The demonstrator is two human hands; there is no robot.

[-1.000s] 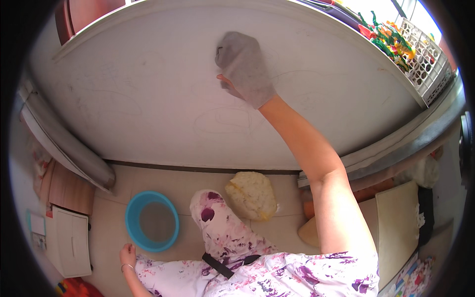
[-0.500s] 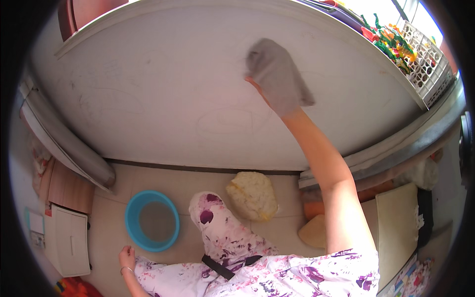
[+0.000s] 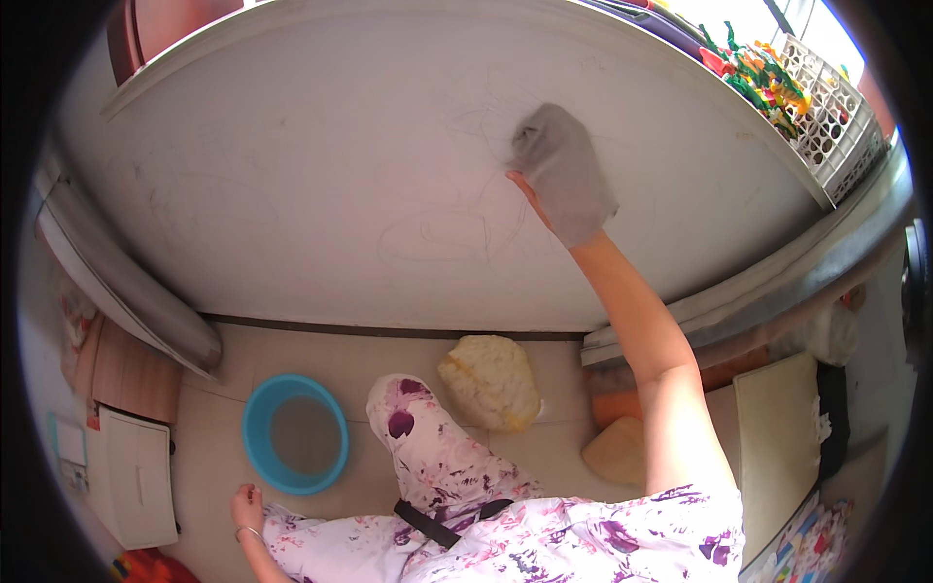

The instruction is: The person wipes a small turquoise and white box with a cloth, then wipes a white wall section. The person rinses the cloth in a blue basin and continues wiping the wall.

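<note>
Movement: since the earlier frames the right hand [image 3: 540,199] has swept the grey cloth [image 3: 564,173] to the right across the white wall [image 3: 292,175], from upper centre toward upper right of centre.
Right hand: flat against the wall, mostly covered by the cloth; fingers spread and pressing the cloth, arm raised from lower right.
Cloth: upper centre-right of frame, lying on faint pencil-like scribbles.
Left hand [image 3: 246,507]: lower left, near the floor, just below the blue basin [image 3: 255,457]; grip cannot be told.
Floor: yellow sponge-like lump [image 3: 491,381] at centre, right of the basin.
</note>
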